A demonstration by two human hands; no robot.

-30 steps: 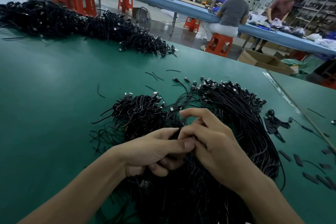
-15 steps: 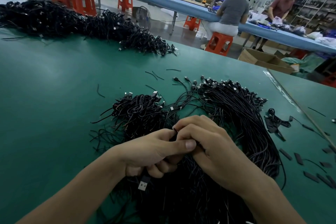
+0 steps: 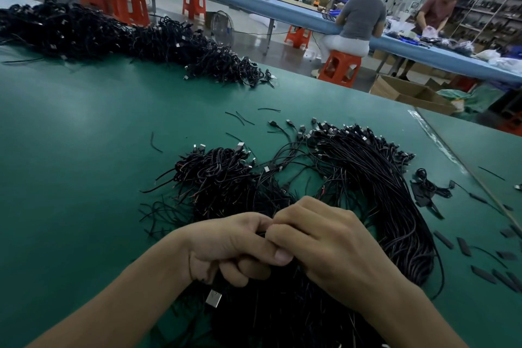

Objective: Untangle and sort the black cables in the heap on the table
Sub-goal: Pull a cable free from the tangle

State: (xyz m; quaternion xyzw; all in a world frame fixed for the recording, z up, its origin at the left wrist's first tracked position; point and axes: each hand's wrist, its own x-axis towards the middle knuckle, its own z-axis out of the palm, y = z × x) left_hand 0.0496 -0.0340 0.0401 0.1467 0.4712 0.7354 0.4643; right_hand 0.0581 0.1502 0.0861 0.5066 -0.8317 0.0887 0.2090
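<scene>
A tangled heap of black cables [image 3: 223,178] lies on the green table [image 3: 84,133] just beyond my hands. To its right runs a long combed bundle of black cables [image 3: 381,178], plug ends pointing away. My left hand [image 3: 228,246] grips a black cable; its silver USB plug [image 3: 213,298] hangs below the fist. My right hand [image 3: 330,243] touches the left, its curled fingers pinching the same cable. The cable between the hands is mostly hidden.
A second large pile of black cables [image 3: 113,34] stretches across the far left of the table. Short black sleeves and scraps [image 3: 463,246] lie at the right, near the table seam [image 3: 452,158]. Two people work at a blue bench [image 3: 282,8] behind; orange stools stand around.
My right hand's fingers curled in from stretched out and closed against the left hand. The USB plug came out below my left fist. Both hands drew slightly nearer to me.
</scene>
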